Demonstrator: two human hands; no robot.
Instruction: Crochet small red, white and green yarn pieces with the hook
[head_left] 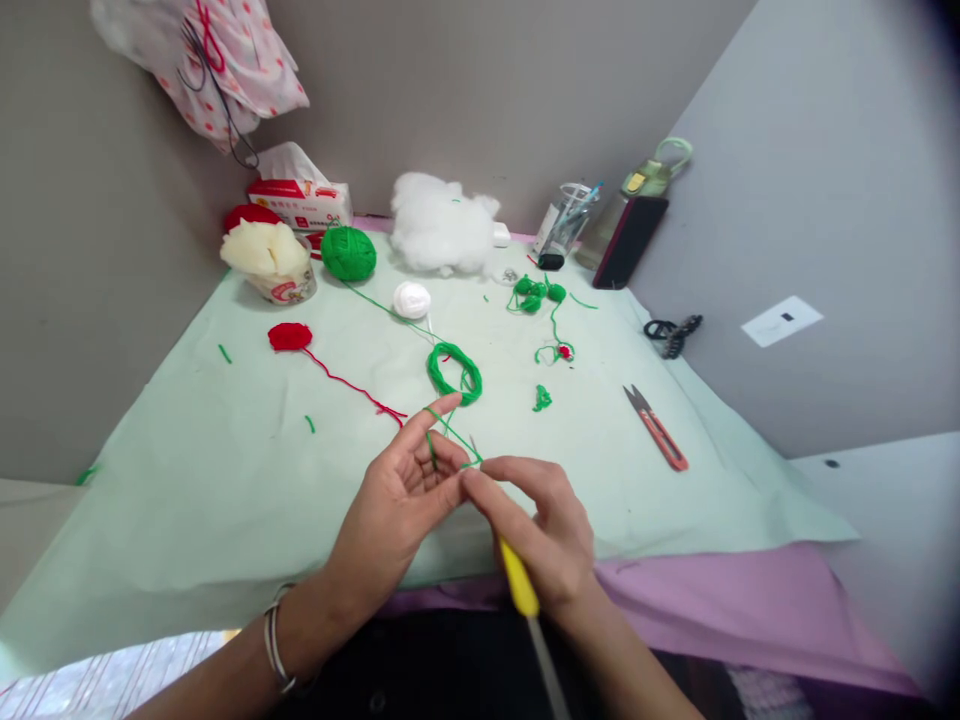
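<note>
Green yarn [452, 428] runs over the raised index finger of my left hand [401, 490], whose thumb and other fingers pinch it near the fingertips. My right hand [544, 520] holds a crochet hook with a yellow handle [519, 580]; its fingertips meet the left ones at a small bit of green yarn. The hook's thin tip shows just above the fingertips. Beyond my hands lies a green yarn ring [455, 374]. A strand leads back to a green yarn ball [349, 253].
Scissors [657, 430] lie at the right. A white yarn ball [412, 300], white stuffing [442, 225], a red piece [290, 337] with a tail and green pieces [534, 292] are spread behind. A tissue box [300, 203], cup [281, 285], bottle [611, 220] and phone [630, 242] stand at the back.
</note>
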